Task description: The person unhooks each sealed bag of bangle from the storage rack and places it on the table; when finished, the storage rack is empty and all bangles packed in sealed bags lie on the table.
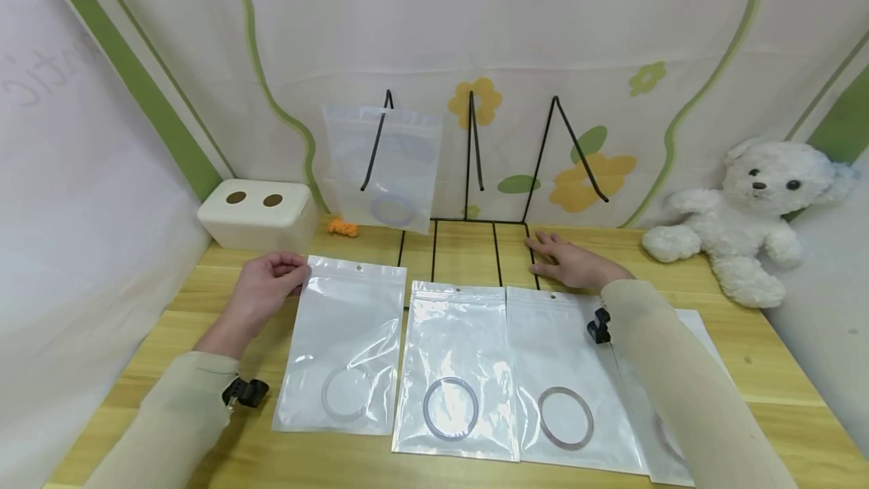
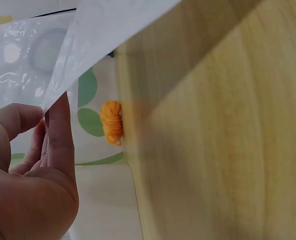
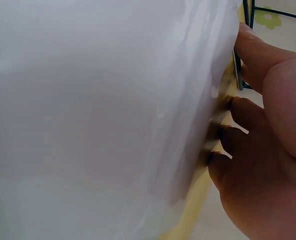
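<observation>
My left hand (image 1: 266, 287) pinches the top left corner of a clear-fronted zip bag (image 1: 346, 323) with a pale ring inside. In the left wrist view that bag (image 2: 103, 40) is lifted at an angle from thumb and fingertips. My right hand (image 1: 573, 261) reaches over the bags, its fingers spread at the right side of the black wire rack (image 1: 478, 220); the right wrist view has the thumb beside the rack's wire. Two more bags lie alongside, one with a bluish ring (image 1: 451, 409), one with a brownish ring (image 1: 566, 419). My right forearm partly hides another bag (image 1: 702, 330).
A similar bag (image 1: 414, 164) hangs on the rack's left prong; the other two prongs stick out forward. At the back left are a white box with two holes (image 1: 261, 221) and an orange yarn bundle (image 1: 342, 228). A white teddy bear (image 1: 753, 225) sits at the right.
</observation>
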The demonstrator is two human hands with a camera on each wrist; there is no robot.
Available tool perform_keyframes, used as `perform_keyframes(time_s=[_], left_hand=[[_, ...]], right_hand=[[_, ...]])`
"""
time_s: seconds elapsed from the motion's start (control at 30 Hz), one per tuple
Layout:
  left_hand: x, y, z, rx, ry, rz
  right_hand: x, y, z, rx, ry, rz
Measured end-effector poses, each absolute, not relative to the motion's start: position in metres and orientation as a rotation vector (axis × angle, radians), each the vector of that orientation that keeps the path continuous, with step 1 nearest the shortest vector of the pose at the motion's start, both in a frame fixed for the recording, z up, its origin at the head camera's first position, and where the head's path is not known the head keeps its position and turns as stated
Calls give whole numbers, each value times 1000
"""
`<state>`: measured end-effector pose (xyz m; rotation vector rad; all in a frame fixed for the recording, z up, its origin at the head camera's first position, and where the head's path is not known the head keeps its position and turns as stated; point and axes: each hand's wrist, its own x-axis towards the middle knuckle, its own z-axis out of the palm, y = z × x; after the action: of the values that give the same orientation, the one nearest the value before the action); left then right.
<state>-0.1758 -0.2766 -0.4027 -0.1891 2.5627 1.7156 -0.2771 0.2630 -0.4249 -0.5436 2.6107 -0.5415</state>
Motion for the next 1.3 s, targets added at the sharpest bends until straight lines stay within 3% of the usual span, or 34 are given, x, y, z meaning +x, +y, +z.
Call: perform_keyframes(time_s=[0.33, 1.3], left_hand=[[-176, -279, -410, -46, 2652, 1505], [-187, -268, -418, -73, 2717, 1192]], right_hand=[[-277, 262, -424, -539, 2611, -527], [-274, 262, -422, -557, 2610, -557]])
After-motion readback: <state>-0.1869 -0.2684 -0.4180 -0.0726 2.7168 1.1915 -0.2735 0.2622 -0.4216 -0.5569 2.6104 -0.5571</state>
